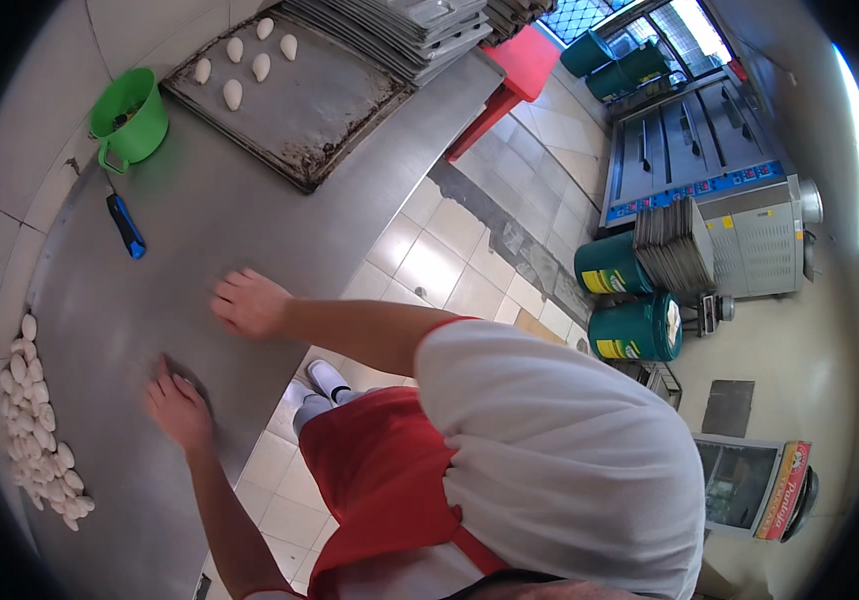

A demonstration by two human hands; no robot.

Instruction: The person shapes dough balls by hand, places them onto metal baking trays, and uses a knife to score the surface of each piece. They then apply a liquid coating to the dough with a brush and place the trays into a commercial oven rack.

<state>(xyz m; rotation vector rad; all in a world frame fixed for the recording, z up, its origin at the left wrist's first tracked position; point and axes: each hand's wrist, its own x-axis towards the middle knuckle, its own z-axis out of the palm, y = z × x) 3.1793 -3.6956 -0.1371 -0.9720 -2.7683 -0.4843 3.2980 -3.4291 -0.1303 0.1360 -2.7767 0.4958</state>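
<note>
**Pressing both palms onto the steel desk**

Resting the left hand [179, 408] palm-down on the bare desk [209, 230] in the lower left of the frame, fingers [161, 378] lying close together and gripping nothing visible. Laying the right hand [249, 303] flat just above it toward mid-frame, fingers slightly spread; not showing whether anything small sits under either palm. Keeping the hands near each other yet apart, probably for working side by side on the open metal.

Keeping a heap of raw white dough pieces [37, 430] at the far left edge, beside the left hand and likely within easy reach of it. Holding a few shaped dough ovals [233, 94] on a dark baking tray [319, 110] at upper centre, well apart from the hands. Parking a green bucket [131, 118] and a blue-handled cutter [127, 226] in the upper left, seemingly out of the working patch.
</note>
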